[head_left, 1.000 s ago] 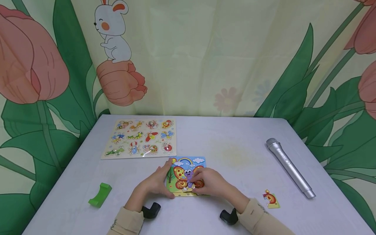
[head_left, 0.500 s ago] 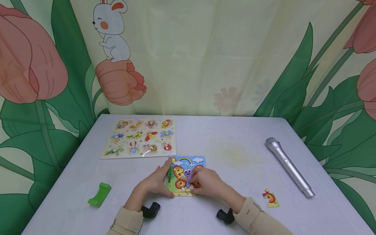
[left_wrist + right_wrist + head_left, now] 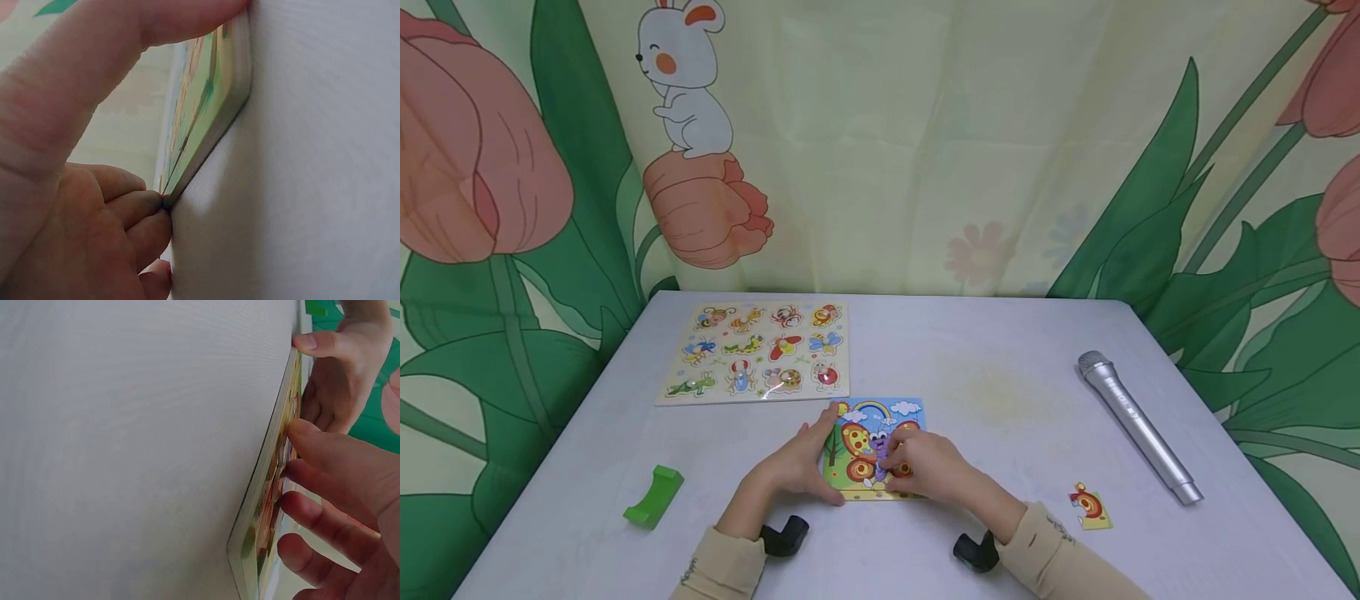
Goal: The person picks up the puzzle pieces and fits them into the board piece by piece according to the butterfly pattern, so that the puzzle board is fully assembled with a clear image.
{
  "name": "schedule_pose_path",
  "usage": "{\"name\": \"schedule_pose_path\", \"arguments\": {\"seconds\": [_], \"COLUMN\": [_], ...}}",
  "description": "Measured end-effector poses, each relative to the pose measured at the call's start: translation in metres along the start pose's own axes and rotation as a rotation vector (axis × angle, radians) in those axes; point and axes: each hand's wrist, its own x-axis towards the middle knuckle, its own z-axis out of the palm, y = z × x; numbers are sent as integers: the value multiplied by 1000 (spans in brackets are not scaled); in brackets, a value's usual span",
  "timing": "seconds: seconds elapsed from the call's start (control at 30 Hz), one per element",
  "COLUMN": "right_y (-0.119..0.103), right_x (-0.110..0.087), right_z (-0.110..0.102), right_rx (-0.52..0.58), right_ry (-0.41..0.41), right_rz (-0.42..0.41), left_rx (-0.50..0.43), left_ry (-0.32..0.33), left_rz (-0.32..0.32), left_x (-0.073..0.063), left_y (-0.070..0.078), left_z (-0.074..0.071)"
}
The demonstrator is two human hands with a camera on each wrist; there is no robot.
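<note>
A small jigsaw puzzle (image 3: 872, 411) with a purple-bodied butterfly and a rainbow lies flat on the table. My left hand (image 3: 797, 463) grips its left side, thumb at the near edge and fingers at the far corner. Over the lower right part, the fingertips of my right hand (image 3: 938, 467) pinch a puzzle piece at the butterfly's lower wing; the hand hides most of that piece. The right wrist view shows the thumb (image 3: 304, 429) and fingers touching the puzzle's face. One loose puzzle piece (image 3: 1092, 507) with a red and orange swirl lies to the right.
A larger insect puzzle board (image 3: 760, 358) lies behind at the left. To the left sits a green arched block (image 3: 655, 497). A silver microphone (image 3: 1138, 425) rests at the right. Black wrist cameras (image 3: 786, 537) stick out near both cuffs. A printed curtain (image 3: 880, 150) hangs behind the table.
My right hand has shifted slightly left over the puzzle, then held nearly still. The piece under its fingers now sits lower in the puzzle. My left hand has stayed in place.
</note>
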Motion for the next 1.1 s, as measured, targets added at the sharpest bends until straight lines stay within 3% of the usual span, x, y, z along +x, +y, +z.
{"name": "schedule_pose_path", "arguments": {"seconds": [0.47, 0.73, 1.1], "right_y": [9, 22, 54], "right_x": [-10, -28, -71], "right_z": [-7, -11, -29], "right_rx": [219, 343, 348], "right_ry": [-68, 24, 108], "right_rz": [-35, -1, 131], "left_rx": [-3, 14, 8], "left_ry": [0, 5, 10], "left_rz": [6, 21, 35], "left_x": [0, -1, -1], "left_y": [-1, -2, 1], "left_z": [0, 1, -1]}}
